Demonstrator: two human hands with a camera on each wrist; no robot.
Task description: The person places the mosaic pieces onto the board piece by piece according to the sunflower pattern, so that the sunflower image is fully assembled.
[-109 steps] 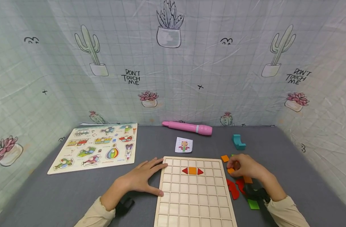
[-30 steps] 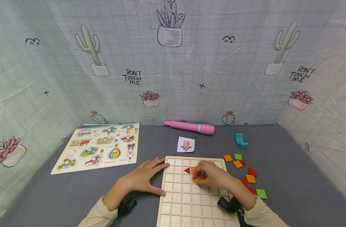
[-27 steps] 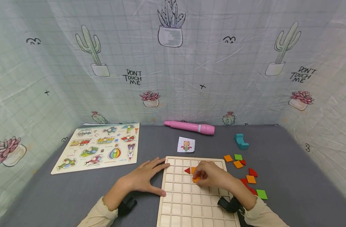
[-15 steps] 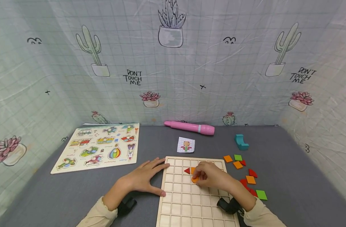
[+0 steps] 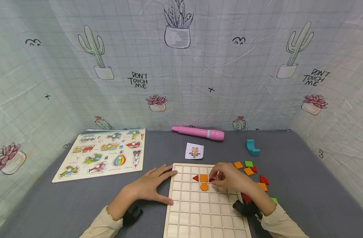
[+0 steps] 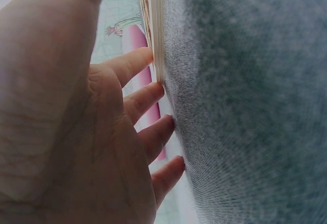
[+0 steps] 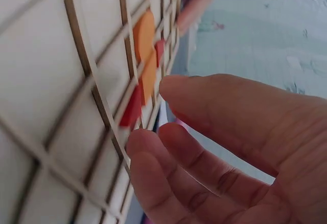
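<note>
A wooden grid board (image 5: 199, 211) lies on the grey table. In it sit a red triangle (image 5: 195, 178), an orange square (image 5: 203, 178), another red triangle (image 5: 211, 179) and, one row nearer, an orange round piece (image 5: 204, 186) (image 7: 143, 32). My right hand (image 5: 229, 178) hovers over the board just right of these pieces, fingers loosely curled and holding nothing (image 7: 168, 132). My left hand (image 5: 151, 186) rests flat on the table with its fingers against the board's left edge (image 6: 157, 40).
Loose orange, green and red pieces (image 5: 248, 168) lie right of the board. Behind it are a small pattern card (image 5: 194, 151), a pink pen (image 5: 197, 132) and a teal block (image 5: 251, 147). A picture puzzle board (image 5: 102, 153) lies at the left. Cloth walls surround the table.
My right hand carried an orange round piece from the loose pile to the board, set it under the orange square and let go. It has drawn back to the right. The left hand stayed put.
</note>
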